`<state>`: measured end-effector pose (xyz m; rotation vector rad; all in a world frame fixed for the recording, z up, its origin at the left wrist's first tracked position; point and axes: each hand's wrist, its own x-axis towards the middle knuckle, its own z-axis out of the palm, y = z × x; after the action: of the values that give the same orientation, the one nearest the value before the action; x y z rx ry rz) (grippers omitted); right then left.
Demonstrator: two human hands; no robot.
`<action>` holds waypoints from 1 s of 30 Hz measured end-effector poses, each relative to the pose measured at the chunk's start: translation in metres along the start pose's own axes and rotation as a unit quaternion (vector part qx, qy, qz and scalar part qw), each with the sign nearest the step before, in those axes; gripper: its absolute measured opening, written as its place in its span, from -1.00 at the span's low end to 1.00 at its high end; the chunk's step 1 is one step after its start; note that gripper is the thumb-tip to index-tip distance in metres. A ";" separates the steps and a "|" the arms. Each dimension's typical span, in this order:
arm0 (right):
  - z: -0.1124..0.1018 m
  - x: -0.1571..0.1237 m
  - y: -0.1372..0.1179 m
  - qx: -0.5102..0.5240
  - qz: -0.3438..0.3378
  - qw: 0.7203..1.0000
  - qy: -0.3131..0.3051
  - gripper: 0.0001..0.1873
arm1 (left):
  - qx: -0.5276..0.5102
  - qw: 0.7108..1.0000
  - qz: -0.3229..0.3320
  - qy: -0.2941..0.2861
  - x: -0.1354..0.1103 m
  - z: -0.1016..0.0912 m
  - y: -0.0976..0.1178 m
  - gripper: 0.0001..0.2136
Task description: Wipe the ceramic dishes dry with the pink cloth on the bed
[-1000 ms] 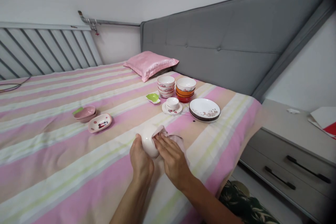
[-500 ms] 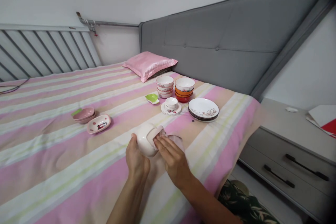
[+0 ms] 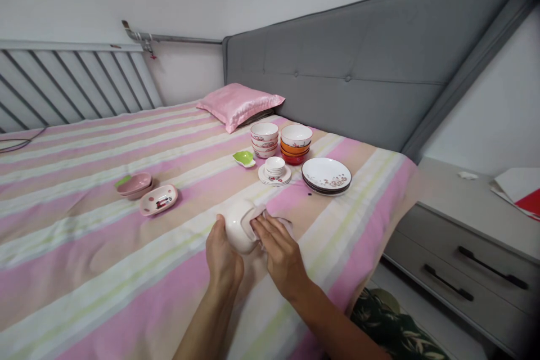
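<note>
Above the striped bedspread, my left hand (image 3: 222, 253) grips a glossy off-white bowl (image 3: 237, 228) by its side. The bowl is tilted so its outside and foot ring show; its inside is hidden. My right hand (image 3: 282, 253) has its fingers pressed on a pale cloth (image 3: 283, 224) against the bowl's base. Part of the cloth hangs behind the right fingers. Nearest beyond the hands are small white dishes (image 3: 275, 165) stacked on white plates (image 3: 274, 178). Left of the hands lies a pink oval dish (image 3: 159, 200) with a cartoon figure.
Behind stand stacked white bowls (image 3: 265, 140), a stack with orange bowls (image 3: 295, 149), dark-rimmed plates (image 3: 326, 174) and a green leaf-shaped dish (image 3: 244, 158). Pink dishes (image 3: 135, 184) sit left. A pink pillow (image 3: 240, 104) lies by the grey headboard (image 3: 337, 62); a nightstand (image 3: 476, 219) stands right.
The bowl and both hands have shifted slightly right. The right hand stays pressed with the cloth on the bowl's base. The other dishes have not moved.
</note>
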<state>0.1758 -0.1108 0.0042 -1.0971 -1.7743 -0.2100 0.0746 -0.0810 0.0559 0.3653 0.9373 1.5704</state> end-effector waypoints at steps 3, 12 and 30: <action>-0.001 0.001 -0.001 0.004 0.008 1.000 -0.002 -0.51 | 0.001 1.000 -0.002 -0.001 0.000 0.000 0.000 -0.80; -0.002 0.003 -0.003 0.010 0.020 1.000 -0.002 -0.47 | 0.009 1.000 -0.005 -0.005 0.000 0.000 0.001 -0.80; -0.003 0.003 -0.002 0.019 0.023 1.000 -0.006 -0.50 | 0.011 1.000 0.000 -0.009 -0.001 -0.001 0.001 -0.81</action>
<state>0.1755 -0.1120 0.0090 -1.1136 -1.7540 -0.1415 0.0738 -0.0820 0.0563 0.3946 0.9409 1.5546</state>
